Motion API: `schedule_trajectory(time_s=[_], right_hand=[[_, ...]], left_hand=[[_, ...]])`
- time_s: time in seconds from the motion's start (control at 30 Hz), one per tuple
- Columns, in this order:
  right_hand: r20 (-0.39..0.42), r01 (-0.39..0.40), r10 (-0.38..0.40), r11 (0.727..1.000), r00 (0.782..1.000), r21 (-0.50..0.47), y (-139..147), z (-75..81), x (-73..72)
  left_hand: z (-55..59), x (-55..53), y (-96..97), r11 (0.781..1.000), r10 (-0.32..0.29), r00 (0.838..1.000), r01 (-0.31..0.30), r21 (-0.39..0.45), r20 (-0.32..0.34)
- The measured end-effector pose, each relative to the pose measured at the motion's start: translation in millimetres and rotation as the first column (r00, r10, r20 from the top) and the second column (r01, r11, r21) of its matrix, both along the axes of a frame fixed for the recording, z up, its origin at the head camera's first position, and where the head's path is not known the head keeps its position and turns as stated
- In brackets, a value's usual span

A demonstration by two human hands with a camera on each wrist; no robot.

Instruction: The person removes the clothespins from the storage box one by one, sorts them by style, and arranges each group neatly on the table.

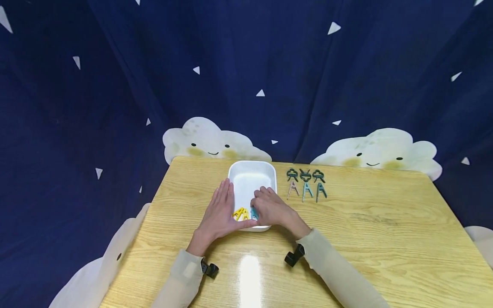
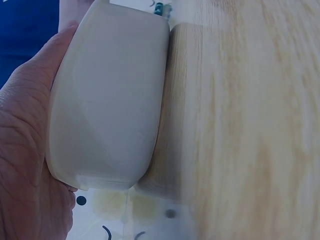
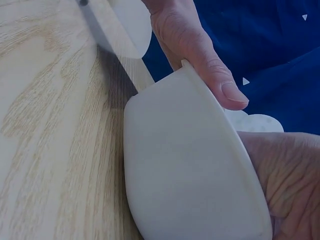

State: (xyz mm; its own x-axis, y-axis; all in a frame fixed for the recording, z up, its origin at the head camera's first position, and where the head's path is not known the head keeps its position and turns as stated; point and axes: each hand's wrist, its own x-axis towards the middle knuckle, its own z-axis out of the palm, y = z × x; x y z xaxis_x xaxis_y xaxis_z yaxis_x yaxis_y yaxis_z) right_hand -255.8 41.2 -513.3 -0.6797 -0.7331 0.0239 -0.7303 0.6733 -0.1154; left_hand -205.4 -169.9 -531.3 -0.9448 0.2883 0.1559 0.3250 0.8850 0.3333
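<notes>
A white plastic tray [image 1: 246,183] stands near the table's far edge. Along its left side lies my left hand [image 1: 218,217], fingers straight and thumb stretched across the near rim; the left wrist view shows the palm against the tray wall [image 2: 107,100]. My right hand [image 1: 271,208] reaches down into the tray's near right part with curled fingers. A teal clothespin [image 1: 254,213] shows under those fingers, partly hidden by them. Yellow clothespins [image 1: 241,213] lie in the near left corner of the tray. In the right wrist view the left thumb [image 3: 220,82] overhangs the rim.
Right of the tray, dark green clips [image 1: 305,176] stand in a row. Below them lie a pink clothespin [image 1: 292,189], a light blue clothespin [image 1: 306,191] and a dark teal clothespin [image 1: 320,191]. A navy curtain [image 1: 246,51] hangs behind the wooden table [image 1: 369,239].
</notes>
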Motion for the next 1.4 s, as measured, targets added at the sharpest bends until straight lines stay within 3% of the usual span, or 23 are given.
schedule_trajectory(time_s=[0.37,0.73,1.4], right_hand=[[-0.066,0.036,-0.034,0.999,0.997,0.031,1.2,2.8,2.4],[-0.088,0.027,-0.025,0.999,0.996,0.018,1.8,-0.9,-0.3],[-0.051,0.059,-0.066,0.991,0.997,-0.122,2.2,-5.9,3.3]], left_hand=[[0.8,-1.2,2.9,1.000,0.001,1.000,-0.001,0.002,0.015],[-0.9,-2.4,2.7,1.000,-0.003,1.000,0.003,0.011,-0.021],[0.4,1.0,1.4,1.000,0.001,1.000,-0.001,-0.001,0.005]])
